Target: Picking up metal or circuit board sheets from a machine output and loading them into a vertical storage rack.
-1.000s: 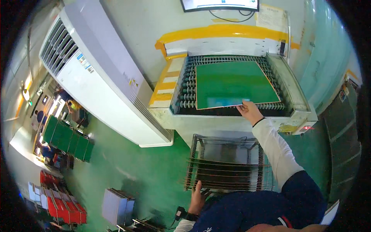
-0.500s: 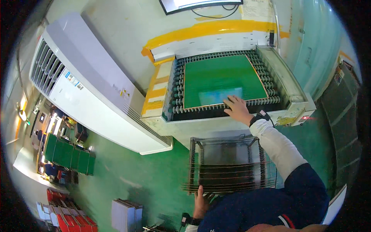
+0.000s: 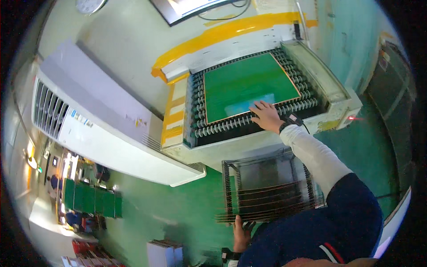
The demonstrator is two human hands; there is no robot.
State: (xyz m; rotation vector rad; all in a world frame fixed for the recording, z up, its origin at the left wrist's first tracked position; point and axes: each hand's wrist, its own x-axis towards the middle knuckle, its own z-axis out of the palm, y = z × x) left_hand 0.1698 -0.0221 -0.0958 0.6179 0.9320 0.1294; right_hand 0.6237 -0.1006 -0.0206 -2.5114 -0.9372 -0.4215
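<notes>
A green rectangular panel (image 3: 249, 86) with a thin copper-coloured border lies flat on the ridged rollers (image 3: 231, 123) of a conveyor machine. My right hand (image 3: 268, 116) is at its near edge, fingers spread and fingertips over or touching that edge. Below the machine stands a dark wire-sided rack (image 3: 238, 180) that holds several thin panels (image 3: 267, 196), seen by their edges. My left hand (image 3: 241, 236) is at the rack's near side, thumb raised against the panel edges and fingers apart; part of it is hidden by my sleeve.
The machine's pale metal rim (image 3: 327, 75) surrounds the rollers. A tall white air conditioner (image 3: 120, 133) stands left, a screen (image 3: 187, 9) hangs above. On the green floor (image 3: 151, 213) is a box-like stack (image 3: 164, 253). Green panels (image 3: 91, 198) and people are farther left.
The green panel has shifted away from me, baring more of the near rollers. My right hand has stayed by its near edge. The whole view has tilted; my left hand remains at the rack.
</notes>
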